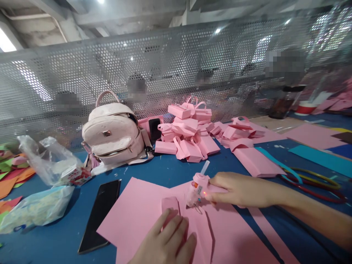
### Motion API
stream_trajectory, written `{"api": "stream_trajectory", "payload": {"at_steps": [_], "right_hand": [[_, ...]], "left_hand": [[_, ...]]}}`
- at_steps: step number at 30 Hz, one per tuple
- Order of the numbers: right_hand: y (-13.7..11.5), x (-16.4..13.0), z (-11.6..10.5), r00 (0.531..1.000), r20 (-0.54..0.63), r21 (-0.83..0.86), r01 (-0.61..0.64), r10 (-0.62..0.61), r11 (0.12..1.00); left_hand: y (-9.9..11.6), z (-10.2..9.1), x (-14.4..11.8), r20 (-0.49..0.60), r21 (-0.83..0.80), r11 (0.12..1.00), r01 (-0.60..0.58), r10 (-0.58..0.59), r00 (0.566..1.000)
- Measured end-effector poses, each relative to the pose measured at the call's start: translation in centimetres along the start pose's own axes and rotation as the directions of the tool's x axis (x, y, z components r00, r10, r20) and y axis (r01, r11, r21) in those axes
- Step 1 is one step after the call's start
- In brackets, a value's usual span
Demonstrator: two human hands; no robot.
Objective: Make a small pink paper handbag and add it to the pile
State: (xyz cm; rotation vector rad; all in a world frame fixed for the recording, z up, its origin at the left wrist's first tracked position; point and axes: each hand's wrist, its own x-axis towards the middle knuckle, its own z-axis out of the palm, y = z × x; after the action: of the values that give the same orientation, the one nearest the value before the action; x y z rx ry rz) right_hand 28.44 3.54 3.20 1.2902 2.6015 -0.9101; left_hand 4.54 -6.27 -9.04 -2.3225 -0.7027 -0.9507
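Low in the frame's centre, the right hand (242, 190) grips a pink glue gun (198, 189), nozzle near the left hand (167, 242) flattened on pink paper (132, 216); hot glue could burn those fingertips.

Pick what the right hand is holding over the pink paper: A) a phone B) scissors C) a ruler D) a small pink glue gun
D: the right hand grips a small pink glue gun, its nozzle pointing down at the pink paper near the left hand.
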Motion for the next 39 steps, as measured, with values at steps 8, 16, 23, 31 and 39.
{"api": "stream_trajectory", "payload": {"at_steps": [8, 16, 23, 31, 39], "right_hand": [[-0.15, 0.12, 0.08, 0.999, 0.017, -0.003, -0.042, 0.042, 0.999], [-0.49, -0.05, -0.09, 1.0, -0.005, 0.005, -0.03, 0.03, 1.0], [-0.04, 0.07, 0.04, 1.0, 0.003, 0.017, -0.014, 0.014, 1.0], [-0.02, 0.15, 0.23, 1.0, -0.016, 0.01, 0.0, 0.0, 1.0], [0.28, 0.46, 0.42, 1.0, -0.016, -0.032, -0.01, 0.01, 0.999]], "left_hand": [[-0.07, -0.09, 0.02, 0.012, 0.001, 1.0, -0.004, 0.004, 1.0], [-0.07, -0.08, 0.05, 0.013, 0.006, 1.0, 0.001, -0.001, 1.0], [0.0, -0.08, -0.02, 0.015, -0.006, 1.0, 0.0, 0.001, 1.0], [-0.03, -0.04, -0.18, 0.025, -0.002, 1.0, -0.003, 0.003, 1.0], [0.02, -0.04, -0.11, 0.017, -0.002, 1.0, -0.002, 0.002, 1.0]]}}
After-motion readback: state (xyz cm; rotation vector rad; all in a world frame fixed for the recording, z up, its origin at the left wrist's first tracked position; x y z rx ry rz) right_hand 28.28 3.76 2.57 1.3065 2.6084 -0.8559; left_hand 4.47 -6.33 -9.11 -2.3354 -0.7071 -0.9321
